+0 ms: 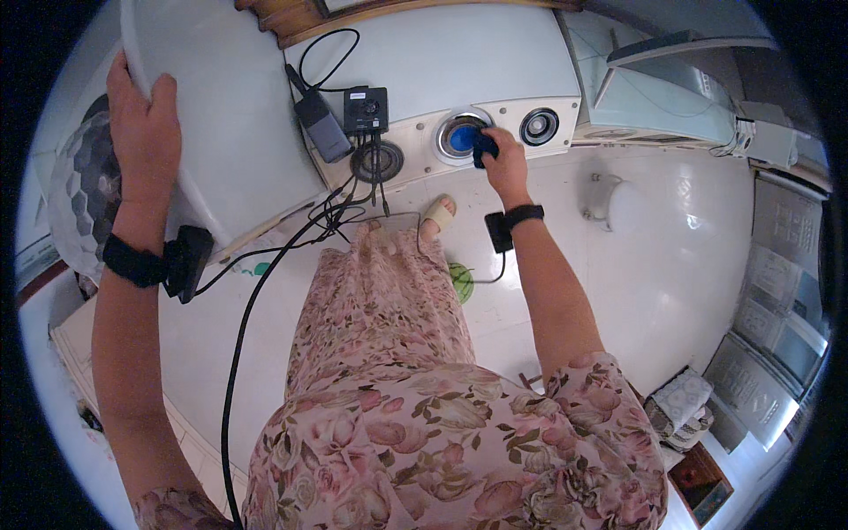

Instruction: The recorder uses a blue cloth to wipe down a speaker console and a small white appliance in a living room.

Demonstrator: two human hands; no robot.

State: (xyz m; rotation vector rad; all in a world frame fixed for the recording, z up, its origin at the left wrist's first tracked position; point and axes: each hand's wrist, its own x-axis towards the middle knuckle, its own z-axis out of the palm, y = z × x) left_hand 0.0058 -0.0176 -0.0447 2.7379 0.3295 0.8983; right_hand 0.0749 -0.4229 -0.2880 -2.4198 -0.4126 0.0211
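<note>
At the upper left my left hand (144,139) grips the edge of a translucent white sheet or panel (136,46), fingers on one side and thumb on the other. My right hand (507,165) holds a dark blue cloth or pad (485,148) at the front of a white cabinet (430,66). The cloth is beside a round, silver-rimmed fitting (462,137) with a blue centre. To its right sits another round silver-and-black fitting (540,126), and a dark round one (377,161) lies to its left, partly behind cables.
A black box device (366,110) and a grey power bank (322,126) rest on the cabinet, with black cables (255,291) trailing down. A faceted clear object (83,192) stands at left. On the floor are a white stool (613,202) and a green striped round object (462,283).
</note>
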